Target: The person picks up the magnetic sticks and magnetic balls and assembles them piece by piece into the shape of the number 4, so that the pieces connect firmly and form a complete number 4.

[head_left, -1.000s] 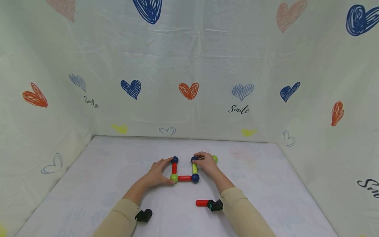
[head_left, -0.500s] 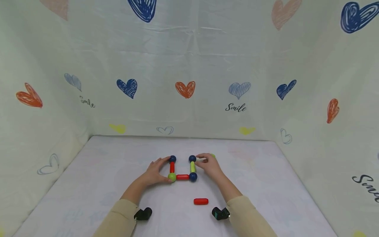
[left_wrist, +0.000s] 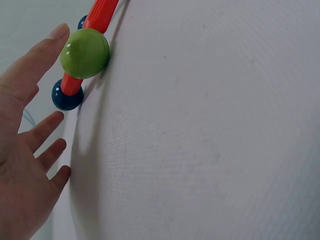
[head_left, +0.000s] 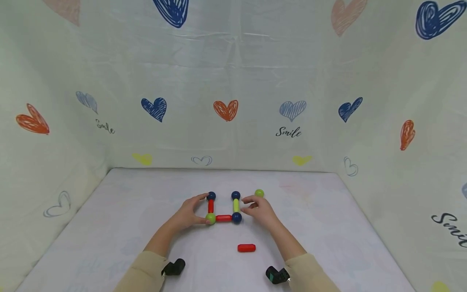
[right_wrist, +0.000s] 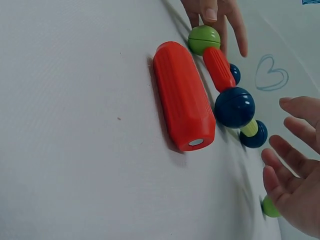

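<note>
A three-sided frame of magnetic rods and balls lies on the table. Its left side is a red rod (head_left: 211, 206) between a green ball (head_left: 210, 219) and a blue ball (head_left: 211, 196). Another red rod (head_left: 223, 218) runs along the front to a second blue ball (head_left: 236, 218). From there a yellow-green rod (head_left: 236, 205) reaches a third blue ball (head_left: 236, 195). My left hand (head_left: 185, 214) spans the left side, thumb at the green ball, index fingertip at the far blue ball. My right hand (head_left: 263, 211) hovers just right of the yellow-green rod, fingers loosely bent, holding nothing.
A loose green ball (head_left: 259, 193) sits behind my right hand. Nearer me lies a loose red rod (head_left: 246, 248), its metal end showing in the right wrist view. Black wrist cameras (head_left: 174, 267) stick out at both sleeves. A heart-printed cloth (head_left: 226, 138) hangs behind the table.
My right hand has let go of the far right blue ball and drawn back to the right and toward me, uncovering the loose green ball. My left hand has stayed at the frame's left side.
</note>
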The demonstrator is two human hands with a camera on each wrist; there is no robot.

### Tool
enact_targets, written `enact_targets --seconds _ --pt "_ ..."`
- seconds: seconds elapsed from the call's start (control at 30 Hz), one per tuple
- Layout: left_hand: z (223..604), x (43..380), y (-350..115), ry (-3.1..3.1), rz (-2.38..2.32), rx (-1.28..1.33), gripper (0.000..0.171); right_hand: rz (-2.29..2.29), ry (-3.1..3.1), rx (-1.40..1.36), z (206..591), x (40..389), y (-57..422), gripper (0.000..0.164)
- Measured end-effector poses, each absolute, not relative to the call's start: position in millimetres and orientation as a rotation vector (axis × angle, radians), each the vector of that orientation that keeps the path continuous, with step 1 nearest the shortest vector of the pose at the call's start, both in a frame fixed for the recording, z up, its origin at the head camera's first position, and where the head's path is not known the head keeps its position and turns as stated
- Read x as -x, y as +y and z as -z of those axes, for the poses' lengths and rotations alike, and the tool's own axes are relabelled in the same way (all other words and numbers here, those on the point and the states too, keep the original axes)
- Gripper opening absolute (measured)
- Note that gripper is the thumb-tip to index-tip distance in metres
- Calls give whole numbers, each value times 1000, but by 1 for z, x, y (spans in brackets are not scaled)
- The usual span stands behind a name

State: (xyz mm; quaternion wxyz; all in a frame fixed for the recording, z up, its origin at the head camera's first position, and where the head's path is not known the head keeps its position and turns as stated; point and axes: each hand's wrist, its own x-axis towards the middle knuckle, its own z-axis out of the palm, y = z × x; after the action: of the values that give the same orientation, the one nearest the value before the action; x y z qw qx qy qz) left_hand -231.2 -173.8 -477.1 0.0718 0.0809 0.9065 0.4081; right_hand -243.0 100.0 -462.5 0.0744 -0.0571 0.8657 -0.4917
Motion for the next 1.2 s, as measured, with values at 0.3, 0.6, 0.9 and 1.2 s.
enact_targets --seconds 0.3,0.6,0.9,1.2 --pt "478 224 -169 2698 -1325 -195 82 1438 2553 189 468 227 109 31" --pt "480 218 -163 2667 -1352 -102 78 1438 2495 231 473 211 113 32" --pt "480 213 -160 2663 -1383 -16 66 1433 2455 326 471 201 115 31" --pt "485 212 -158 2652 -1426 32 57 1359 2429 377 474 200 118 34"
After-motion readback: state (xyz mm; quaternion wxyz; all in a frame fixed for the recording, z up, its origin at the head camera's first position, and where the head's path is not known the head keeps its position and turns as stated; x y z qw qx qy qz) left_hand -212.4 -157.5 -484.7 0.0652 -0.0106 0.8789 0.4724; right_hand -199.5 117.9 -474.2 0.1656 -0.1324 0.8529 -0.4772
